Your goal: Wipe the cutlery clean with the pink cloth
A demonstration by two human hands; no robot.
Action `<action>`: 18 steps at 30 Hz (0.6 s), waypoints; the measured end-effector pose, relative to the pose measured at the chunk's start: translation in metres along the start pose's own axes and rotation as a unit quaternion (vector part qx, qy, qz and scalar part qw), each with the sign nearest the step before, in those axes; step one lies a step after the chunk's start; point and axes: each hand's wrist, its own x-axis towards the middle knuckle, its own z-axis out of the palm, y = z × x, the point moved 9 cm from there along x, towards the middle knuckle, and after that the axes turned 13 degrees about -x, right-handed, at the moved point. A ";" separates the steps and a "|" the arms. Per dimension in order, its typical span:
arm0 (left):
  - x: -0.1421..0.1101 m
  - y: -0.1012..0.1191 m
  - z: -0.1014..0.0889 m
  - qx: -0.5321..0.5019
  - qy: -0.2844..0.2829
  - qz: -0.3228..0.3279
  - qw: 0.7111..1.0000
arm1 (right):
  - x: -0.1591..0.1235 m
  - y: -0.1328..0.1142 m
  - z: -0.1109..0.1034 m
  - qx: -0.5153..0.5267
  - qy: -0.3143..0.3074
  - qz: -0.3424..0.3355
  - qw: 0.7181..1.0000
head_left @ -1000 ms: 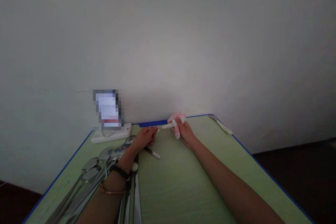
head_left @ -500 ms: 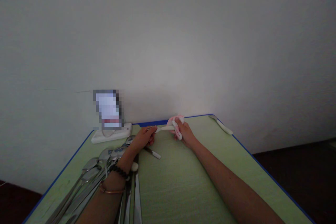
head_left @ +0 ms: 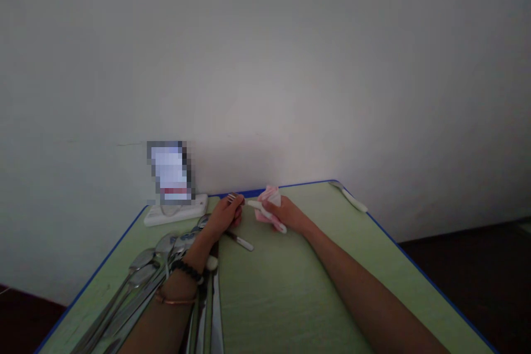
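Note:
A fork with a white handle point(head_left: 256, 206) is held between my hands near the far edge of the table. My left hand point(head_left: 227, 214) is closed around its neck, and the metal tines poke out above the fingers. With fingers closed, my right hand point(head_left: 286, 213) pinches a pink and white cloth point(head_left: 270, 194) against the handle. The handle's end sticks out below the right fingers, pointing down to the right. Just below my left hand, a utensil with a dark and white handle point(head_left: 244, 244) lies on the table, its other end hidden.
Several metal spoons point(head_left: 143, 259) and other cutlery lie piled at left, partly under my left forearm. A phone point(head_left: 171, 171) leans on a white stand point(head_left: 178, 212) at the back left. Another white-handled fork or spoon point(head_left: 352, 199) lies by the right edge of the green table point(head_left: 265, 298).
The fork has tilted, its handle end now lower on the right and its tines showing more. The cloth and my right hand have shifted slightly left along the handle.

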 end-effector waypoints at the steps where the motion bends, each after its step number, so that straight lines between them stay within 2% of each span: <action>1: 0.000 0.001 0.000 -0.004 -0.002 0.010 1.000 | 0.000 0.000 0.004 -0.009 -0.020 -0.007 1.000; 3: 0.001 0.003 0.000 -0.010 -0.001 0.025 1.000 | 0.000 0.000 0.010 -0.016 -0.050 -0.016 0.998; 5: 0.002 0.004 -0.001 -0.015 0.006 0.037 0.999 | 0.001 0.000 0.012 -0.012 -0.053 -0.017 0.998; 14: 0.000 0.009 -0.004 -0.012 0.037 0.062 0.997 | 0.003 0.001 0.004 -0.011 0.028 -0.009 1.000; 18: -0.002 0.009 -0.003 -0.003 0.034 0.062 0.998 | 0.005 0.003 0.002 0.005 0.038 -0.013 0.999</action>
